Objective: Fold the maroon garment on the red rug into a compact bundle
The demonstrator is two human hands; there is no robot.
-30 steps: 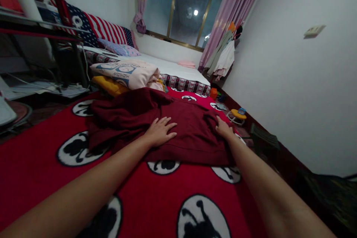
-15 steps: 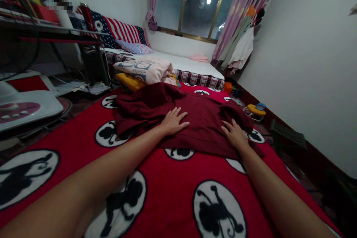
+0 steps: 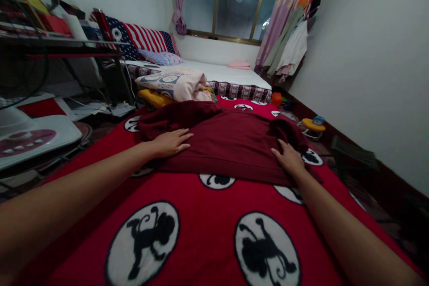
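Note:
A dark red long-sleeved top [image 3: 231, 143] lies spread on a red blanket [image 3: 204, 228] printed with black monkey figures in white ovals. My left hand [image 3: 171, 142] rests flat on the left part of the top, fingers stretched to the right. On the right part, near a bunched sleeve, my right hand [image 3: 288, 157] lies with its fingers apart on the cloth. Neither hand grips anything. The hem runs straight along the near side, between my two wrists.
Just beyond the top sits a folded pale pink garment [image 3: 181, 82] on a yellow cloth [image 3: 154, 97]. A low bed [image 3: 217, 71] stands under the window. To the left are a cluttered desk [image 3: 83, 44] and a white fan base [image 3: 36, 136]; to the right, a yellow stool [image 3: 313, 125].
My left hand has slid left across the top, and the cloth there looks smoother and flatter. My right hand stays at nearly the same place on the garment.

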